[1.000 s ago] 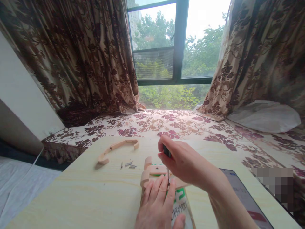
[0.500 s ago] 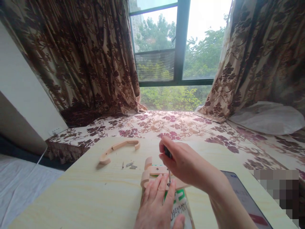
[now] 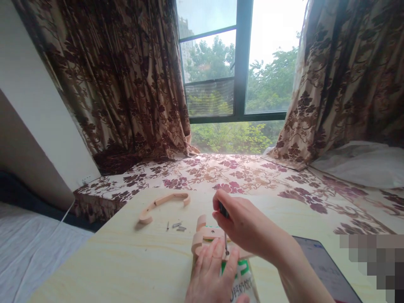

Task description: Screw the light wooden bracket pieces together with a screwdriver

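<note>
My right hand (image 3: 246, 219) is closed around the dark handle of a screwdriver (image 3: 226, 242). The thin shaft points down, its tip at a dark hole in a light wooden part with curved ends (image 3: 214, 232). Fingers outstretched, my left hand (image 3: 212, 269) lies flat over that wooden part beside the shaft. Beneath it is a white and green carton or pack (image 3: 242, 283) with printed characters; my left hand covers much of it. A separate curved wooden piece (image 3: 166, 201) rests farther back on the left. Several small metal screws (image 3: 179, 226) lie near it.
A pale wood-grain table (image 3: 126, 252) carries everything. A tablet or phone (image 3: 322, 261) lies at the right, partly behind my right forearm. Beyond the table is a flowered ledge cover (image 3: 243, 168), with patterned curtains (image 3: 132, 84) and a window behind.
The whole view has shifted, so the scene sits slightly lower and to the right. Both hands keep the same positions on the wooden part and screwdriver.
</note>
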Available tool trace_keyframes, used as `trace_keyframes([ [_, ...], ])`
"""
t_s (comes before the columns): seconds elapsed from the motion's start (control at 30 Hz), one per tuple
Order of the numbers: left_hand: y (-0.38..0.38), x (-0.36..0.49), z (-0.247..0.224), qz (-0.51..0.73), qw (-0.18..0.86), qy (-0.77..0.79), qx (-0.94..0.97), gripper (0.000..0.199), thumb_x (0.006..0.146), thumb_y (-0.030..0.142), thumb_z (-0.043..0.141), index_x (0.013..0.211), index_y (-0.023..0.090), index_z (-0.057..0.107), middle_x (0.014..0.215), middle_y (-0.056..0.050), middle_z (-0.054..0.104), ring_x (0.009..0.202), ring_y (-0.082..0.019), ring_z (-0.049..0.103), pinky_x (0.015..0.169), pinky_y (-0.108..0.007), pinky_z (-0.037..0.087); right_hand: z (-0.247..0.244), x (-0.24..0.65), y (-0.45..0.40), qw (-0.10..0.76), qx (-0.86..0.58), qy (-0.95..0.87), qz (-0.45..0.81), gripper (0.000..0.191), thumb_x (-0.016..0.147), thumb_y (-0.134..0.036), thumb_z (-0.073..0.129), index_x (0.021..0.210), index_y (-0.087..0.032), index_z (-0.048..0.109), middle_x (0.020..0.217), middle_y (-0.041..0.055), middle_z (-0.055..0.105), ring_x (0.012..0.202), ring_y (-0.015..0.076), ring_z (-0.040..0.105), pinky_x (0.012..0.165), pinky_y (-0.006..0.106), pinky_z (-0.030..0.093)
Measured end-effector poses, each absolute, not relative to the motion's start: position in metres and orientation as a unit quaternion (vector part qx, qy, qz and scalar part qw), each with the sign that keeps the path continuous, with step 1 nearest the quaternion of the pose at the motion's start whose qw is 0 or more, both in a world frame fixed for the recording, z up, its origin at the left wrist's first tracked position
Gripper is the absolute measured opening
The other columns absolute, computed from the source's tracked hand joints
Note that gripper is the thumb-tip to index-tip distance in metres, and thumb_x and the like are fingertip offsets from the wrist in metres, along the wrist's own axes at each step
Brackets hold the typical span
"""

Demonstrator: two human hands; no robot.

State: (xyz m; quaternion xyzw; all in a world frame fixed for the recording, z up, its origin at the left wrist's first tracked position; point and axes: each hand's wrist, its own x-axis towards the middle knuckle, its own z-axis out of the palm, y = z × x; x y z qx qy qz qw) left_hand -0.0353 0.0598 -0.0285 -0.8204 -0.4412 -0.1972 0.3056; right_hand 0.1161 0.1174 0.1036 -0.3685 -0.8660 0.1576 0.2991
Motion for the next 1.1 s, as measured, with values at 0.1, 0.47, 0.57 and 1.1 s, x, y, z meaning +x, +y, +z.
trace_keyframes([
  [0.1,0.060,-0.037,-0.027,-0.185,0.310,-0.416,-0.835,0.069,0.072,0.055,0.057,0.130,0.020,0.043,0.128,-0.010,0.056,0.113,-0.025,0.056,0.086,-0.034,0.051,0.103,0.116,0.117,0.298,-0.372,-0.865,0.158,0.011,0.082,-0.011,0.044,0.084,-0.021,0.039,0.067,-0.0027,0.050,0.060,0.0113,0.039,0.056,0.025,0.027],
  [0.47,0.069,-0.004,-0.065,-0.356,0.314,-0.495,-0.728,0.055,0.073,0.044,0.044,0.123,0.021,0.047,0.117,-0.006,0.063,0.107,-0.023,0.057,0.089,-0.037,0.045,0.103,0.118,0.118,0.291,-0.388,-0.860,0.156,0.011,0.083,-0.012,0.044,0.086,-0.021,0.040,0.067,-0.0027,0.050,0.061,0.0122,0.042,0.057,0.026,0.028],
  [0.57,0.071,-0.004,-0.064,-0.365,0.341,-0.489,-0.715,0.053,0.075,0.047,0.042,0.119,0.019,0.050,0.109,-0.006,0.066,0.105,-0.023,0.057,0.089,-0.036,0.043,0.103,0.121,0.117,0.288,-0.381,-0.863,0.164,0.012,0.082,-0.013,0.045,0.089,-0.022,0.041,0.070,-0.0020,0.052,0.062,0.0128,0.044,0.058,0.026,0.031],
  [1.1,0.065,-0.006,-0.070,-0.315,0.304,-0.501,-0.747,0.061,0.072,0.042,0.045,0.129,0.019,0.044,0.125,-0.005,0.059,0.115,-0.022,0.052,0.095,-0.039,0.043,0.098,0.129,0.117,0.282,-0.400,-0.854,0.177,0.013,0.082,-0.014,0.044,0.093,-0.022,0.044,0.067,-0.0022,0.053,0.060,0.0136,0.047,0.057,0.027,0.036],
])
